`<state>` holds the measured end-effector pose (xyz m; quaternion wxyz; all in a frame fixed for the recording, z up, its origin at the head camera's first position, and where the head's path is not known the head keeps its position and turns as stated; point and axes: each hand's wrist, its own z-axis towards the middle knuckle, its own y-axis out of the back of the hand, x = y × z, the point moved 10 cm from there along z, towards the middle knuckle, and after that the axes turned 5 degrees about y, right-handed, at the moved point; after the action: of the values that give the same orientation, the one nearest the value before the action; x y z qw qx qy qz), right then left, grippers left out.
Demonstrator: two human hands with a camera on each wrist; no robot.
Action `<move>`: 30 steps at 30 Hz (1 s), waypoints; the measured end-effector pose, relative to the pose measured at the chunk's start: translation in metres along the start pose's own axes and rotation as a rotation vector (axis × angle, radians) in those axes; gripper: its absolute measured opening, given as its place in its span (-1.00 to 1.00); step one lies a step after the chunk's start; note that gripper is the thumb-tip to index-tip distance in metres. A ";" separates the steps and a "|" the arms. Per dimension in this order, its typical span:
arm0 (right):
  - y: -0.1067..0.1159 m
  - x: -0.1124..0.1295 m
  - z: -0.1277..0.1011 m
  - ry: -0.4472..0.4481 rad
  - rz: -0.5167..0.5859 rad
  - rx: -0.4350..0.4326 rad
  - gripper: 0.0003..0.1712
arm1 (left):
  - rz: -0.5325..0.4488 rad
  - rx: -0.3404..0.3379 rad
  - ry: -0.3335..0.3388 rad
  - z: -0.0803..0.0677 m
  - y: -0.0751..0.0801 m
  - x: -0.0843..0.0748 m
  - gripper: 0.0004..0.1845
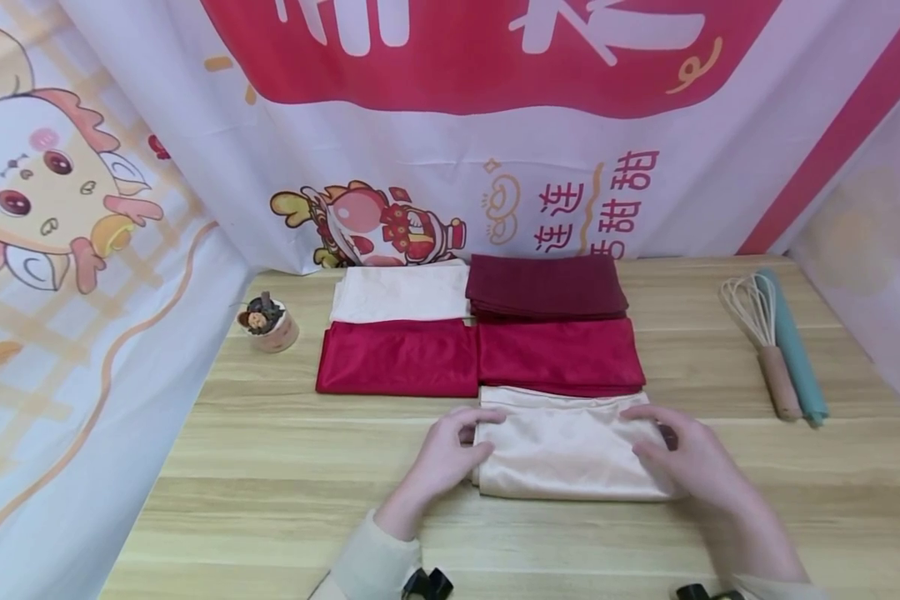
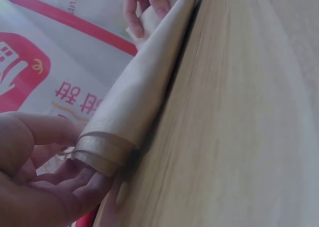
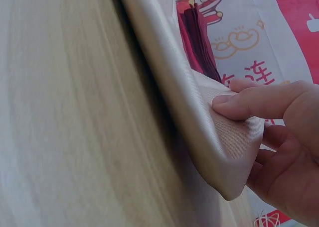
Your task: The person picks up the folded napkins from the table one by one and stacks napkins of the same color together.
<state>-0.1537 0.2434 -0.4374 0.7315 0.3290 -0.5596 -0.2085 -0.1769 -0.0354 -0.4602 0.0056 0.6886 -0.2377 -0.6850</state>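
A folded cream satin cloth (image 1: 570, 454) lies at the front of the group of cloths, between both hands. My left hand (image 1: 444, 454) grips its left edge, where several stacked layers show in the left wrist view; fingers reach beneath the fold (image 2: 107, 147). At the opposite end, my right hand (image 1: 693, 462) pinches the cloth, thumb on top and other fingers behind the edge. The corner of the cloth (image 3: 232, 172) droops below that thumb in the right wrist view. Just behind it is a folded crimson cloth (image 1: 558, 354).
Another crimson cloth (image 1: 397, 358), a white cloth (image 1: 405, 293) and a dark maroon cloth (image 1: 546, 286) lie folded farther back. A small decorated cup (image 1: 273, 327) stands left. A whisk (image 1: 765, 354) and a teal rolled item (image 1: 795, 354) lie right. Printed curtains (image 1: 435, 150) border the wooden table (image 1: 270, 500).
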 end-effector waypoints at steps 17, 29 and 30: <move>-0.012 0.038 0.027 0.049 0.155 0.005 -0.57 | -0.190 -0.128 0.052 -0.010 0.059 -0.005 -0.58; -0.027 0.085 0.087 0.146 0.150 0.013 -0.54 | -0.194 -0.279 -0.033 -0.004 0.134 -0.017 -0.57; -0.027 0.092 0.093 0.165 0.145 0.010 -0.54 | -0.193 -0.291 -0.031 -0.004 0.141 -0.019 -0.57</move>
<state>-0.2149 0.1392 -0.3796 0.7865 0.3073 -0.5210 -0.1247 -0.2174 -0.1551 -0.3947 0.0359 0.6893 -0.0688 -0.7203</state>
